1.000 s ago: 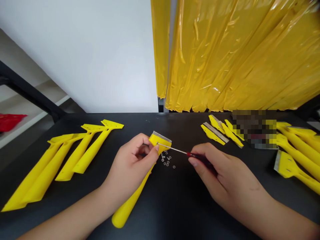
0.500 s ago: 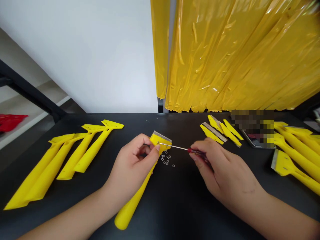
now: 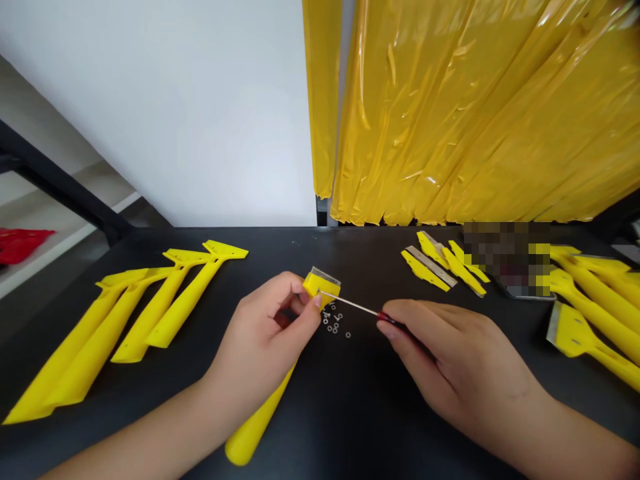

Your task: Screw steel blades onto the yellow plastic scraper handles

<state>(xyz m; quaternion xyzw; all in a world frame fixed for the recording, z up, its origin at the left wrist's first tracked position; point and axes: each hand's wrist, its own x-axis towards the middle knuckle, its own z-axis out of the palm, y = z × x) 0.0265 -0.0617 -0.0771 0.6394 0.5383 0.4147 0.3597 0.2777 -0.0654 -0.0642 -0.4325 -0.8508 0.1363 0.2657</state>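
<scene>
Yellow scraper (image 3: 267, 410) over the counter (image 3: 375, 413), pinched near its head by your left hand (image 3: 267, 323), meets the screwdriver (image 3: 351, 303) your right hand (image 3: 445, 350) grips; you seem to be fastening its blade (image 3: 327, 276), which next calls for steady, square pressure.

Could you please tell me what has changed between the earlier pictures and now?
Compared with half a second ago, the right hand is lower, so the screwdriver slants more; the head of the yellow scraper in the left hand sits slightly lower. Nothing was newly gripped or released. The metal rings and yellow handles stayed put.
</scene>
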